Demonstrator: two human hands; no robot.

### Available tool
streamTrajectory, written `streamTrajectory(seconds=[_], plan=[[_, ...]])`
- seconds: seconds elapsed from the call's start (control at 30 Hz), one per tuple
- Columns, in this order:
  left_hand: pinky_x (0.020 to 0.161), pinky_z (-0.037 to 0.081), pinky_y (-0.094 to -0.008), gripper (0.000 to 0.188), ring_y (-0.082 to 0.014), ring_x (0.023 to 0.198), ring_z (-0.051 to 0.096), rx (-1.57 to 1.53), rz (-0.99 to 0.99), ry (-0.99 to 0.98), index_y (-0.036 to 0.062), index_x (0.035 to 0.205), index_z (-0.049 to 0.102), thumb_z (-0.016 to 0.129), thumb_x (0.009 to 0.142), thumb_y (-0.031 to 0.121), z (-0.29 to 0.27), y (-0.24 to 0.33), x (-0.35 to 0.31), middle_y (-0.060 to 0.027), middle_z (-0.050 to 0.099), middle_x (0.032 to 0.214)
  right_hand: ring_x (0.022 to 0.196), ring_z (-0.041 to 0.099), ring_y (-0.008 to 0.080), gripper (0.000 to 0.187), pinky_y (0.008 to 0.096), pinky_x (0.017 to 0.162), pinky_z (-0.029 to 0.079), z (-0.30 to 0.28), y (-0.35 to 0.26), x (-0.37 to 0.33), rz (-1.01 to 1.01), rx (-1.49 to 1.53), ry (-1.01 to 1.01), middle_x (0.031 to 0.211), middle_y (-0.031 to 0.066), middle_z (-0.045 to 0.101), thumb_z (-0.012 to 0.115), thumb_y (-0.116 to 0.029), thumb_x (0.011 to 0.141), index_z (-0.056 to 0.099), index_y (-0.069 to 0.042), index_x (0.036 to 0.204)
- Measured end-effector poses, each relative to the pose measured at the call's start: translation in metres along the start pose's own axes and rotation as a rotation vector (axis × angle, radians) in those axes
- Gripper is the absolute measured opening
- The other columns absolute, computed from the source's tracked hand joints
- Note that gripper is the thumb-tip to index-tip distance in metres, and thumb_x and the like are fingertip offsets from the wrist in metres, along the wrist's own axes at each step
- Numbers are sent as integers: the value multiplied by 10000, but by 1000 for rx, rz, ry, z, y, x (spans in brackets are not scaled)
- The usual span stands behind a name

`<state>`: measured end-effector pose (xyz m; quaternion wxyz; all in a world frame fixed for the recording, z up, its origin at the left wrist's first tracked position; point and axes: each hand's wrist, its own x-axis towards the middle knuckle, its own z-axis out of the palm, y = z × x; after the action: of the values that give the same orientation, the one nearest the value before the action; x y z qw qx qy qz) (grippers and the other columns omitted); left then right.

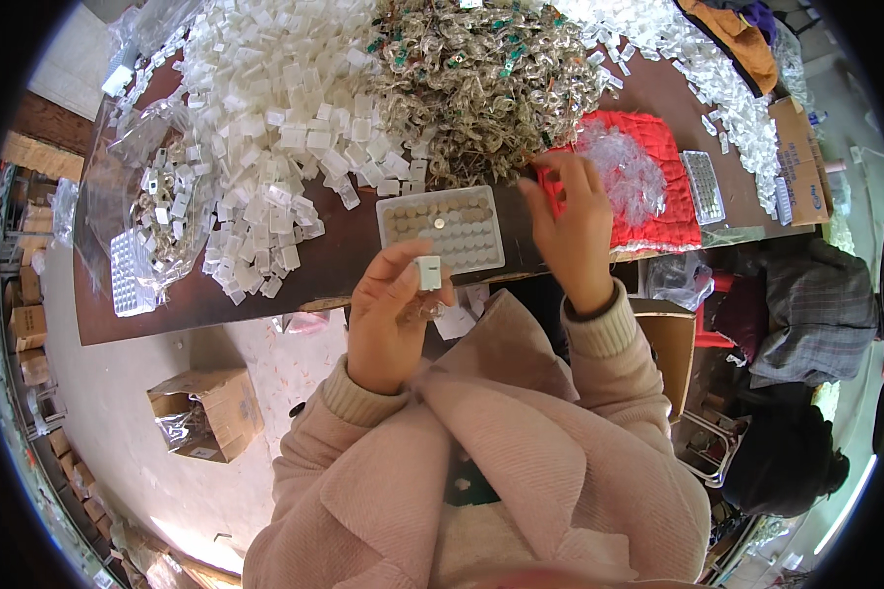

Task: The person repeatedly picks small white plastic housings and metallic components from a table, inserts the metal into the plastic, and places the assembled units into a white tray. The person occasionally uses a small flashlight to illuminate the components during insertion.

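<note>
My left hand (388, 319) is closed on a small white plastic case (429, 274), pinched upright between thumb and fingers above the table's front edge. Just behind it lies a pale rectangular tray (495, 257) with rows of round pockets. One shiny round disc (440, 223) stands out on the tray. My right hand (577, 231) is raised at the front of a heap of tangled wires with clear and green parts (481, 93). Its thumb and index finger are apart, and I see nothing held between them.
Many white plastic cases (275, 118) are heaped at the left. A red cloth (673, 187) bears clear plastic pieces (627, 182) at the right. Other pocketed trays lie at the right (702, 187) and left (133, 275). An open cardboard box (228, 412) stands on the floor.
</note>
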<state>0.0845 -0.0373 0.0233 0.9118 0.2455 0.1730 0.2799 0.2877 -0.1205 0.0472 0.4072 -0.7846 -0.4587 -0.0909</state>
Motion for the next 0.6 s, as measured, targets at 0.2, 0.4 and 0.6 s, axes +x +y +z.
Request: streamTrajectory(seconds=[0.2,0.4,0.6], plan=[[668,472,-306,217,-192,770,601,-40,-107,-12,1,1165,576,508,1000,123,-3,2,3,-120,633,1069,718,662,203,204,303,634,516,22,38,13,105,-52,52,902,102,694,756,-69,836,670,-23,1014],[642,449,-296,191,-168,716,564,4,-130,-7,13,1137,581,529,997,132,-5,1,4,-107,626,1085,695,659,133,161,244,630,513,-9,29,4,154,150,134,871,61,704,754,-27,834,676,-20,976],[613,440,-278,196,-164,718,555,177,-153,-23,0,1123,578,554,965,114,0,-2,3,-137,610,1052,816,683,119,115,241,731,562,-24,28,-18,440,738,88,967,74,693,694,51,888,621,23,973]])
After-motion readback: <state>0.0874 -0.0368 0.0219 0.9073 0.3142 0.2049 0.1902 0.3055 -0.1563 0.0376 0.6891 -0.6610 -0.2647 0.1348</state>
